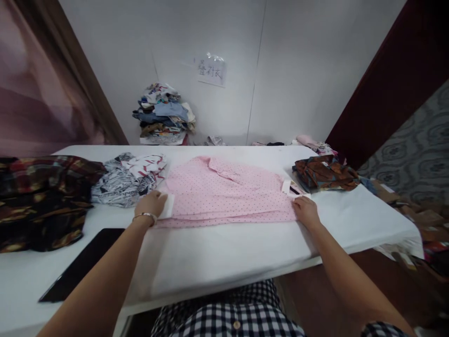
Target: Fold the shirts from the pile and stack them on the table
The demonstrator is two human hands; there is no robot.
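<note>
White table (pixel 245 252) carries a pink dotted shirt (pixel 224 192). I see my left hand (pixel 151 204) curled on its left edge. My right hand (pixel 306 210) presses flat on the right edge.

Dark plaid shirt (pixel 38 196) and white printed one (pixel 128 180) at left, brown patterned garment (pixel 324 173) at right, clothes pile (pixel 163 114) against wall, black board (pixel 80 264) near edge.

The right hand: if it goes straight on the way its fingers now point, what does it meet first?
The right hand rests on the pink dotted shirt, fingers pointing away and slightly left. Going on, it likely meets the white tag at the shirt's edge first; depth is unclear.
</note>
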